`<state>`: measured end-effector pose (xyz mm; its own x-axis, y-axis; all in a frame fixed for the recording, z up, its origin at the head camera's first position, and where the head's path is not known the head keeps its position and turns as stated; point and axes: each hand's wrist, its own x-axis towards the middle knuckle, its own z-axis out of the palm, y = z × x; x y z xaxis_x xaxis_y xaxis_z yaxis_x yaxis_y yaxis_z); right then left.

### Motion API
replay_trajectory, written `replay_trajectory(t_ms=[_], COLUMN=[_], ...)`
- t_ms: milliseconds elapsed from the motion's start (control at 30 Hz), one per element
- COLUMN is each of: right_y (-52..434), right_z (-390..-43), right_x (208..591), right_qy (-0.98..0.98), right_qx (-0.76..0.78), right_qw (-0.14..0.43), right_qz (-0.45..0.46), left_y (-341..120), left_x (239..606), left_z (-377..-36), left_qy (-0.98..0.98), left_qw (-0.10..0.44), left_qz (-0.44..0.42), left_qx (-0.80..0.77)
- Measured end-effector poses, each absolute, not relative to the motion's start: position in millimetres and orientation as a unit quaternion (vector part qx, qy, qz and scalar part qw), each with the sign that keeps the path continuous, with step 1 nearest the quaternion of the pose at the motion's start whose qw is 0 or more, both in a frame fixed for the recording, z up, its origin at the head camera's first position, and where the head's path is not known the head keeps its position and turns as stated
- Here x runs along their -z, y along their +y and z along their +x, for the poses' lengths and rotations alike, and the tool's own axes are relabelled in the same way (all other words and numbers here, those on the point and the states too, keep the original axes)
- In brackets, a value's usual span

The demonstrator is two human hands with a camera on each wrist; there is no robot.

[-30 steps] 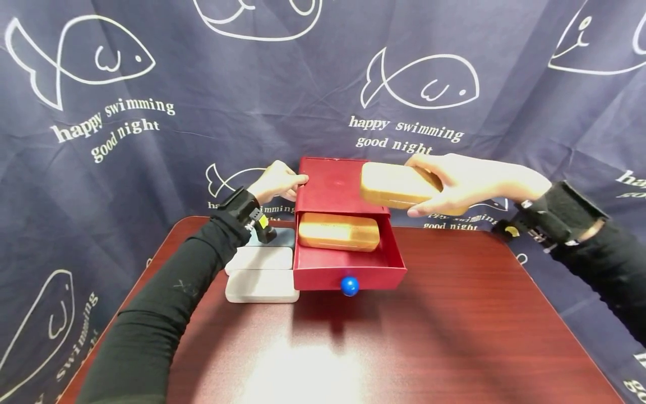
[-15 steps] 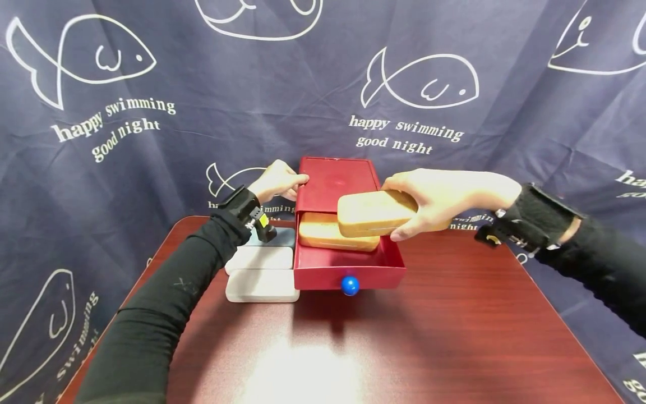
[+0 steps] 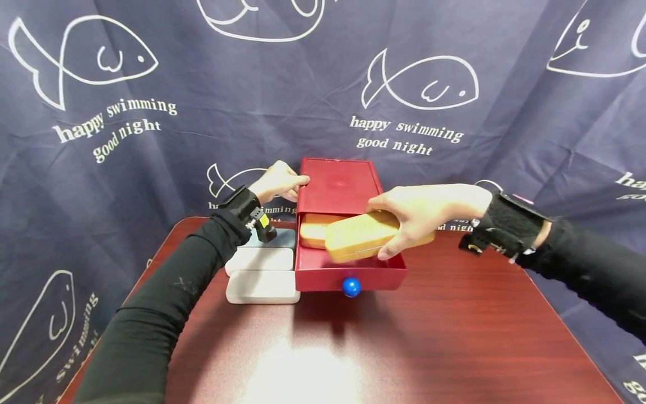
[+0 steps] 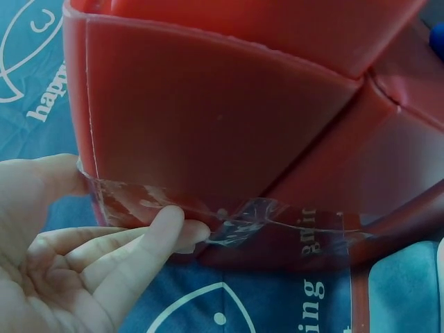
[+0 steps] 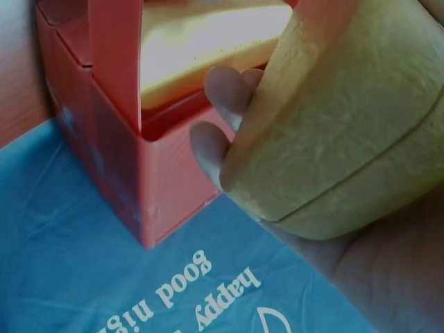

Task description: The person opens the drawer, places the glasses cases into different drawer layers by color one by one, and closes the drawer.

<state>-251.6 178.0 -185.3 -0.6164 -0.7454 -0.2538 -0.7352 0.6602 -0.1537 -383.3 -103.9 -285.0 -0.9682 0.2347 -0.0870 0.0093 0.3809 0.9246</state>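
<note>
From the head view, the right hand [image 3: 421, 216] grips a tan case [image 3: 360, 235], fingers curled round its far end, and holds it tilted over the open drawer [image 3: 350, 268] of a red box [image 3: 338, 185]. A second tan case [image 3: 314, 230] lies inside the drawer, toward the back left. The step in hand looks like lowering the held case into the drawer; the next move calls, I judge, for levelling it and setting it in front of the one lying there, clear of the drawer's front wall. The left hand [image 3: 277, 180] rests against the box's left rear edge, fingers laid on it rather than closed round anything. The count: two tan cases, one red box with one drawer, one blue knob [image 3: 350, 287], and three flat pads [image 3: 262, 285] stacked in a row left of the box on the tabletop [image 3: 454, 336].

From the left wrist view, relaxed fingers [image 4: 149, 239] touch the red box's wall [image 4: 208, 125] near a strip of clear tape [image 4: 270, 215].

From the right wrist view, fingertips [image 5: 218, 97] wrap the held tan case [image 5: 347, 118] above the drawer's corner [image 5: 149, 201], with the other case [image 5: 208, 48] lit inside.
</note>
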Motion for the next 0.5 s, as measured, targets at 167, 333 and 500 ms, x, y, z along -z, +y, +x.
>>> replay_trajectory(t_ms=[167,333,500], right_y=[171.1,163.7,154.5], right_z=[-252.8,-254.4,-256.2], right_x=[193.0,198.9,203.3], right_qy=[0.896,0.896,0.89], right_qx=[0.015,0.004,-0.007], right_qw=[0.172,0.187,0.189], right_qz=[-0.409,-0.404,-0.416], left_y=[-103.1,-102.7,-102.6], left_x=[285.8,286.4,286.3], left_z=[-382.9,-383.7,-384.1], left_qy=[0.824,0.824,0.824], left_qw=[0.105,0.107,0.101], left_qz=[0.072,0.071,0.071], left_qx=[-0.552,-0.552,-0.553])
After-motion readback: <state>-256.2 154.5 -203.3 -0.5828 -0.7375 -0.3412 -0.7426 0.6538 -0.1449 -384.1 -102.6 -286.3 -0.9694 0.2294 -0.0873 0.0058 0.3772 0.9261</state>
